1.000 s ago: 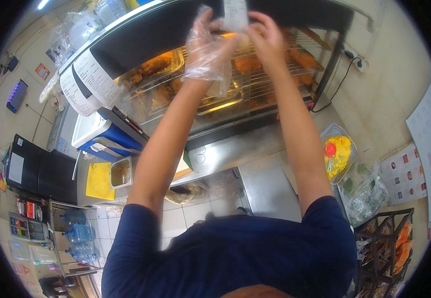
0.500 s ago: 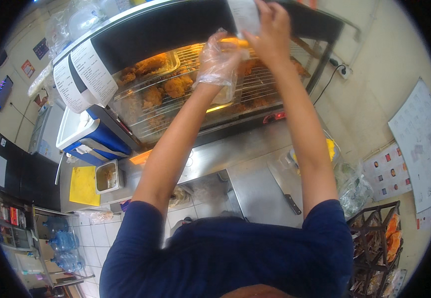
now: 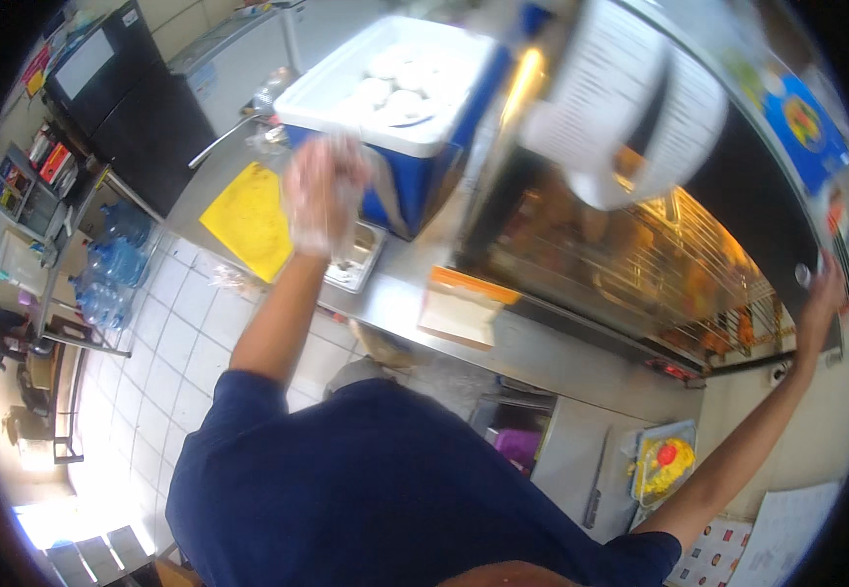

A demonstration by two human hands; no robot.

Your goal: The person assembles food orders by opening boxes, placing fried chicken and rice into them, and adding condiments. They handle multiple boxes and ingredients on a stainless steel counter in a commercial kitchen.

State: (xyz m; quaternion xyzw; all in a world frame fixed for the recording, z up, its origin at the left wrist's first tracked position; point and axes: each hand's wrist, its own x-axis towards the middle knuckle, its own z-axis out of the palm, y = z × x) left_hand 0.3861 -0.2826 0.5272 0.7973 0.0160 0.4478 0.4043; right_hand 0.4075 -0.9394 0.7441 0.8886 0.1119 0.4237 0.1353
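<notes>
My left hand point(image 3: 325, 196), in a clear plastic glove, is over the counter in front of a blue cooler box point(image 3: 410, 191) with a white rim. Motion smears its fingers, so whether anything is in them cannot be made out. A yellow board point(image 3: 250, 223) lies to its left, and a steel pan point(image 3: 358, 259) is partly hidden behind its wrist. My bare right hand point(image 3: 824, 292) reaches far right to the end of the dark top panel of a lit warming cabinet point(image 3: 581, 269). A small round knob point(image 3: 803, 275) is beside its fingers. Its grip is unclear. Fried chicken sits on the racks inside.
Long printed paper slips point(image 3: 596, 108) hang over the cabinet front. An orange and white box point(image 3: 464, 305) stands on the steel counter. A knife point(image 3: 596, 489) lies near a tray of yellow food point(image 3: 661, 465). Large water bottles point(image 3: 111, 264) stand at the left.
My view has swung left. My left hand has moved from the cabinet front toward the cooler. My right hand has left the white paper and now reaches the cabinet's right end.
</notes>
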